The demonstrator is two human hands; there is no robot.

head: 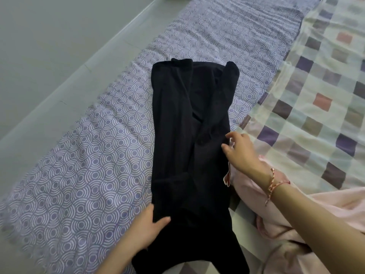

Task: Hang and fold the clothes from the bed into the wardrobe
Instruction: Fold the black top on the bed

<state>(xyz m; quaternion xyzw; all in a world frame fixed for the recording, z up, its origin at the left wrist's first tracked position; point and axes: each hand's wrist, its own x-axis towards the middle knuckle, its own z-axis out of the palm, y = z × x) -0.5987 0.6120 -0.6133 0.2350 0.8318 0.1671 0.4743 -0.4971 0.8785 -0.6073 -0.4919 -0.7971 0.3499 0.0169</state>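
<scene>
Hands sit at opposite sides of a black garment (189, 135), well apart from each other. The garment lies stretched lengthwise on the bed's purple sheet (94, 175) with its sleeves folded inward, its near end hanging over the bed's near edge. The left hand (146, 224) grips the garment's left side toward the near end, thumb on top of the cloth and fingers tucked under it. The right hand (240, 149), a red string bracelet (273, 184) on its wrist, has its curved fingertips at the garment's right side about midway along; whether they pinch the cloth cannot be told. A pink garment (276, 218) lies bunched under that forearm, near the bed's near right corner, on a checked blanket (316, 86).
</scene>
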